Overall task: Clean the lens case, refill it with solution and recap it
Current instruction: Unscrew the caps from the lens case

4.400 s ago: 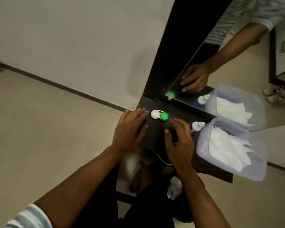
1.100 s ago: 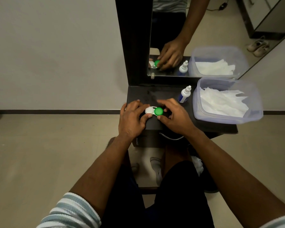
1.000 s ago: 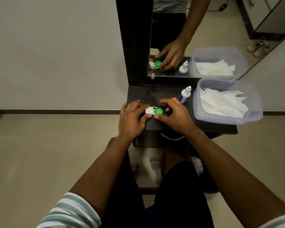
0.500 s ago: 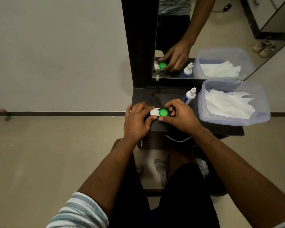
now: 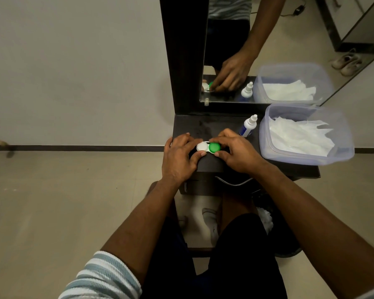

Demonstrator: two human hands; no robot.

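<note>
The lens case (image 5: 208, 147) lies on the dark shelf (image 5: 205, 124), with a white cap on its left well and a green cap on its right. My left hand (image 5: 179, 156) grips the white-capped end between thumb and fingers. My right hand (image 5: 235, 152) has its thumb and fingers closed around the green cap. Both caps sit on the case. A small white and blue solution bottle (image 5: 248, 126) stands upright just behind my right hand, its cap on.
A translucent plastic tub (image 5: 345, 152) holding white tissues sits at the shelf's right end. A mirror (image 5: 257, 50) in a dark frame rises behind the shelf and reflects my hand, the bottle and the tub. My legs are below the shelf.
Both hands came from the shelf's front edge onto the case, which now lies nearer the front. In the last second my right fingers have closed tighter around the green cap.
</note>
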